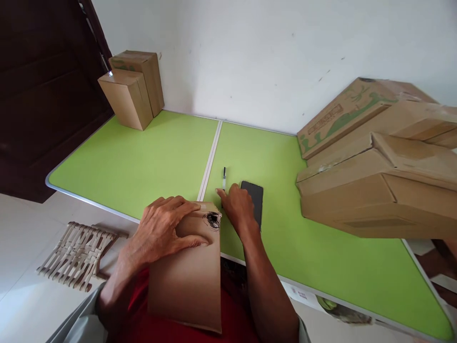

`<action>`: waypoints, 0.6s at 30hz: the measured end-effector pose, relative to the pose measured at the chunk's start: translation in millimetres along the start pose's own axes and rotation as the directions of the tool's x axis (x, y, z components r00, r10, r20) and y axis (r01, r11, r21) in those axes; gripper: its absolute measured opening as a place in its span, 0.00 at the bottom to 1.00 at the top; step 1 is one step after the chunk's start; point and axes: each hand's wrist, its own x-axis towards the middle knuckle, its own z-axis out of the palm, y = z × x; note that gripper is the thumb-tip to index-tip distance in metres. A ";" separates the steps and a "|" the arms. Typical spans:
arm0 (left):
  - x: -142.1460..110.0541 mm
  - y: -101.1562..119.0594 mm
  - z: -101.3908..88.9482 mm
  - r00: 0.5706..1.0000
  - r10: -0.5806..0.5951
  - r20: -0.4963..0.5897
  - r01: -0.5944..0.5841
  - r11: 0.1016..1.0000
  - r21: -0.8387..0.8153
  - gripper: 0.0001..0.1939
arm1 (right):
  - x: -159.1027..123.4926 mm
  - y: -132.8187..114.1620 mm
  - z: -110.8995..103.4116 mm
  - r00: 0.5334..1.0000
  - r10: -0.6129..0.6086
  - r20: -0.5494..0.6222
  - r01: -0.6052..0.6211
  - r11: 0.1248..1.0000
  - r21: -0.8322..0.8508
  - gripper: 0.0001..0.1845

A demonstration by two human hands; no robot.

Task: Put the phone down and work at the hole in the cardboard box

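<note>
My left hand [162, 228] lies flat on top of a brown cardboard box [189, 281] that leans against my lap and the table edge; a black scribble marks the box's top right corner. My right hand [237, 206] rests on the green table [143, 166], fingers curled down, reaching toward a black-and-white marker pen [224, 177] lying just beyond its fingertips. A black phone [254, 200] lies flat right beside that hand. Whether the fingers hold anything is hidden.
Two small upright cardboard boxes [134, 88] stand at the table's far left corner against the wall. A stack of large flattened cartons [378, 157] fills the right side. A woven mat [76, 255] lies on the floor at left. A dark door is at far left.
</note>
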 end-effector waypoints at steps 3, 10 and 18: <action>1.7 1.1 -0.9 1.000 -0.015 0.022 0.016 1.000 -0.012 0.31 | -26.4 22.9 -3.8 0.989 0.072 -0.126 -0.071 0.997 0.014 0.29; 1.3 1.5 0.3 1.000 -0.023 0.006 0.023 1.000 -0.018 0.29 | -38.6 62.6 20.1 0.953 0.257 -0.161 -0.232 0.960 0.158 0.39; -1.0 2.4 0.8 1.000 -0.027 -0.006 0.027 0.999 -0.019 0.29 | -29.5 81.0 34.0 0.972 0.225 -0.068 -0.140 0.788 0.600 0.26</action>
